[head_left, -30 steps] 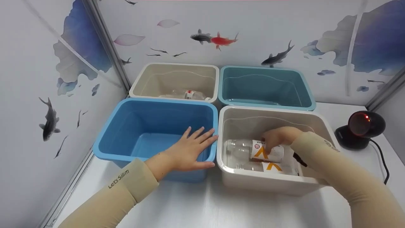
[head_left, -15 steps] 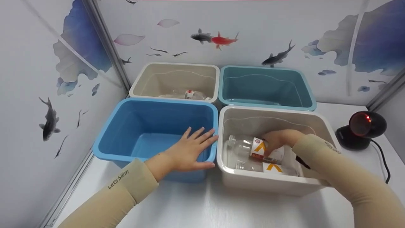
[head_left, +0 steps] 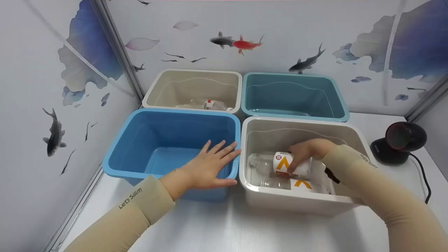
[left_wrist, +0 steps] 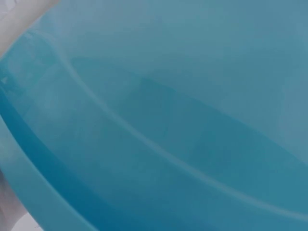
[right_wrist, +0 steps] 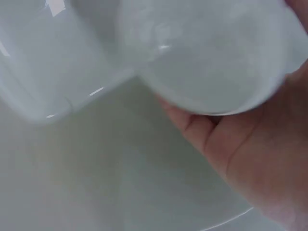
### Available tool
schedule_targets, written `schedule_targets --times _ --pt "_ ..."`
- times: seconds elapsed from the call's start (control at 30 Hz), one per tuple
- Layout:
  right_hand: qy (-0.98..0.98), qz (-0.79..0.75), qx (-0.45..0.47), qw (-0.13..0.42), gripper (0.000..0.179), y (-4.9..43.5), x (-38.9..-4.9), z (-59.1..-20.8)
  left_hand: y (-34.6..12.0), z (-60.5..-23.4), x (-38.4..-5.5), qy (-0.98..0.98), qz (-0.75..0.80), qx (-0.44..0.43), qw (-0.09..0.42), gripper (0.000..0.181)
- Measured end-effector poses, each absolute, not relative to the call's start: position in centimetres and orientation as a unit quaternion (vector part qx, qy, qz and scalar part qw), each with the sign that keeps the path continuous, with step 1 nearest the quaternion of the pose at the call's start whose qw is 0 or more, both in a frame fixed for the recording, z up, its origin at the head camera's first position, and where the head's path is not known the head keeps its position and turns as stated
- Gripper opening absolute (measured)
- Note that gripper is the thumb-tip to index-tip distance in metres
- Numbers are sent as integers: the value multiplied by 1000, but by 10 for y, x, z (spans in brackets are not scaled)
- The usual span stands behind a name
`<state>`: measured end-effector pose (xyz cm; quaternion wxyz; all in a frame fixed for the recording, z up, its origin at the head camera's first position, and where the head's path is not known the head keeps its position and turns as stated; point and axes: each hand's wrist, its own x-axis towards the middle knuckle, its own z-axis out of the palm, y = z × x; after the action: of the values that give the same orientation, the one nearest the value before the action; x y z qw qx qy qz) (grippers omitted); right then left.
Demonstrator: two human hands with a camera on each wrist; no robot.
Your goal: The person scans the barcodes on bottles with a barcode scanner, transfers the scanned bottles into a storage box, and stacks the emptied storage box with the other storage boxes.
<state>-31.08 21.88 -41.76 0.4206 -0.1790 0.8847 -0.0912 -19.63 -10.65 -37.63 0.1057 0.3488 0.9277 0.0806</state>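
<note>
My right hand reaches into the near right off-white bin. It grips a clear plastic bottle around its white label with an orange V. The bottle lies roughly level, neck to the left. In the right wrist view, the thumb side of the hand curls round the bottle's round base. A second bottle with a similar label lies in front of it in the same bin. My left hand, fingers straight and spread, rests at the right rim of the blue bin. The left wrist view shows mostly this bin's inner wall.
Behind stand a beige bin holding a clear bottle with a red-and-white label and a teal bin. A black scanner-like device with a cable stands to the right. Printed walls enclose the white table.
The gripped bottle's neck tilted up half a second ago and is lower now, with the bottle slightly further left. The device's red light has gone out. My left hand stays put.
</note>
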Motion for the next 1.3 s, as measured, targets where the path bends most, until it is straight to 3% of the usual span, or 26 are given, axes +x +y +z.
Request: schedule_targets --times 0.6,1.17,1.3 --pt "878 -78 -183 435 61 230 -310 -395 -106 -376 -197 929 81 344 112 81" --pt "870 -141 -177 439 73 247 -309 -361 -108 -376 -195 926 83 355 99 81" --pt "861 -161 -171 452 68 250 -311 -356 -107 -376 -195 927 83 351 102 81"
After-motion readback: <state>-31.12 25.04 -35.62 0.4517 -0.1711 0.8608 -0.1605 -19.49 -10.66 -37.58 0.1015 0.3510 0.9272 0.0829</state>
